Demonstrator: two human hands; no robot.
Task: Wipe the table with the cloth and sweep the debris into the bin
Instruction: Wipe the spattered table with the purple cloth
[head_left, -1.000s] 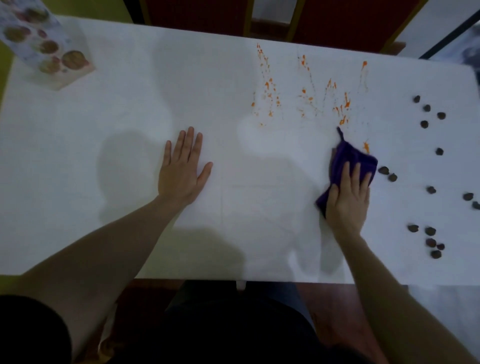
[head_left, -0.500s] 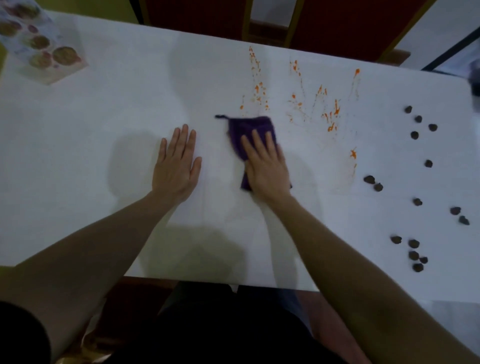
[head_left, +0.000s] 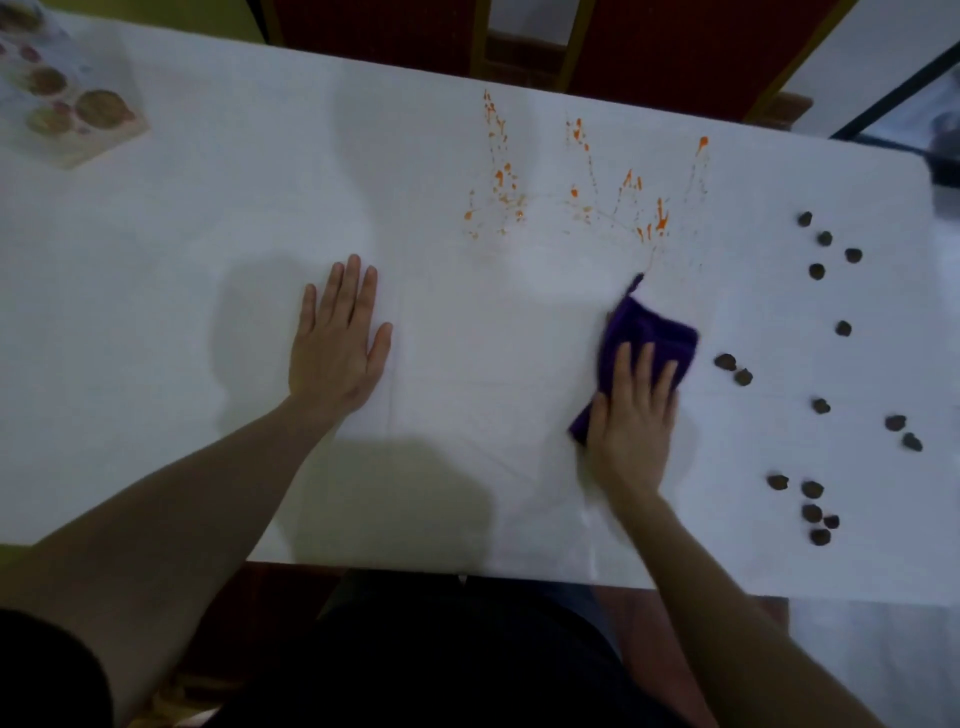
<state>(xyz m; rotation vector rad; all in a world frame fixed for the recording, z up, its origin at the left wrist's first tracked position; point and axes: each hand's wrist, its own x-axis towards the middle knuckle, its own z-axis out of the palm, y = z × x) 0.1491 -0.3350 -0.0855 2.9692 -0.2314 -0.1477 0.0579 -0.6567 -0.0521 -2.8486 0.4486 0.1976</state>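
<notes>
Cloth (head_left: 649, 332), purple and bunched, sits on the white table (head_left: 156, 260) right of centre, pressed down under the right hand (head_left: 631, 415), fingers straight over it. Left hand (head_left: 337, 353) lies flat with fingers extended, bracing on the table, holding nothing. Orange splatter (head_left: 576, 182) is only partly wiped: faint smears just above the cloth, solid drops farther back. Dark debris pieces (head_left: 810, 364) are scattered along the right side, nearest ones just beside the cloth, none gathered. Bin not in view. Judgement: early stage, most wiping and all sweeping left.
</notes>
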